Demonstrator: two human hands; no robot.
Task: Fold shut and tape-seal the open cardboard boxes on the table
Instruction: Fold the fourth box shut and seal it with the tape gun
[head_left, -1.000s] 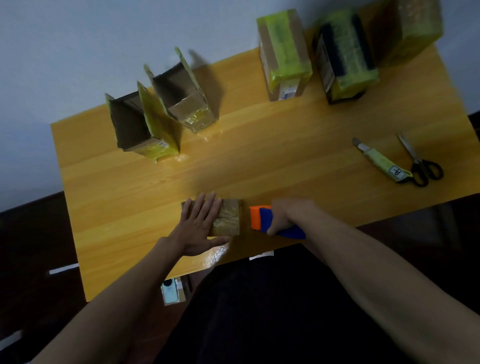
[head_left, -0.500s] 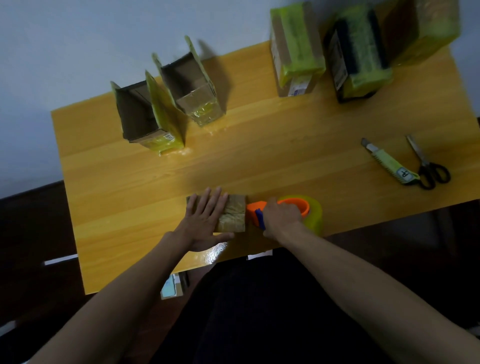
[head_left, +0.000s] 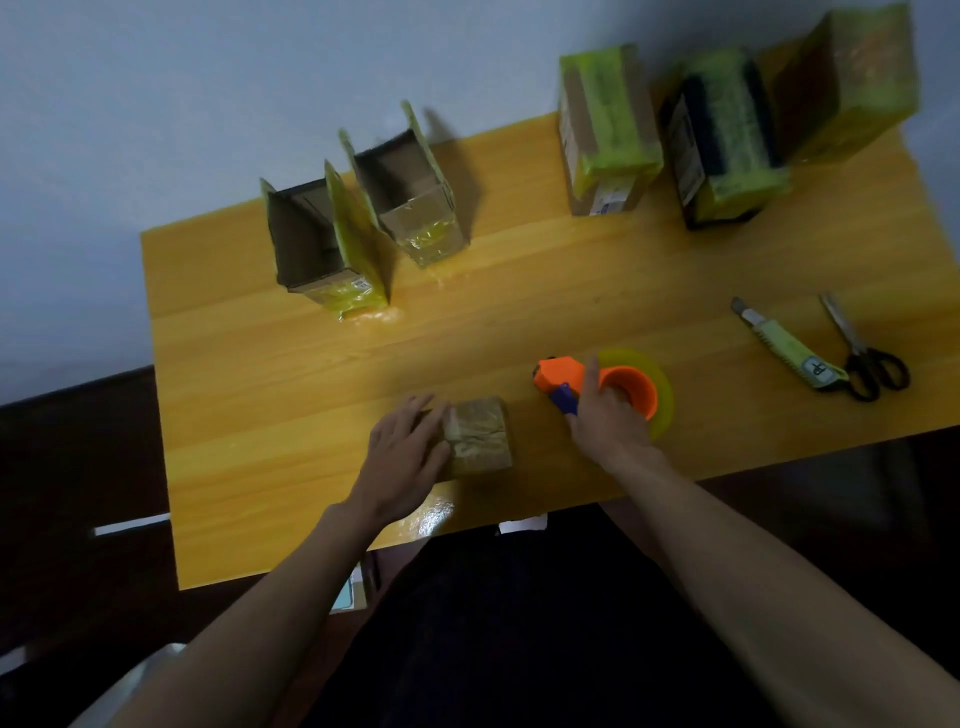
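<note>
A small brown cardboard box (head_left: 480, 435), taped over its top, lies near the front edge of the table. My left hand (head_left: 406, 452) rests flat on its left part with fingers straight. To the right, my right hand (head_left: 605, 415) grips the orange and blue tape dispenser (head_left: 563, 382), whose yellow-green tape roll (head_left: 657, 387) stands on the table apart from the box. Two open boxes (head_left: 311, 244) (head_left: 410, 200) with raised flaps stand at the back left.
Three boxes wrapped in green tape (head_left: 605, 130) (head_left: 727, 140) (head_left: 852, 88) stand at the back right against the wall. A utility knife (head_left: 784, 345) and scissors (head_left: 860, 353) lie at the right. The wooden table (head_left: 519, 291) ends just in front of my hands.
My right hand has pulled the tape dispenser away from the small box to the right and set it on the table. My left hand stays on the box.
</note>
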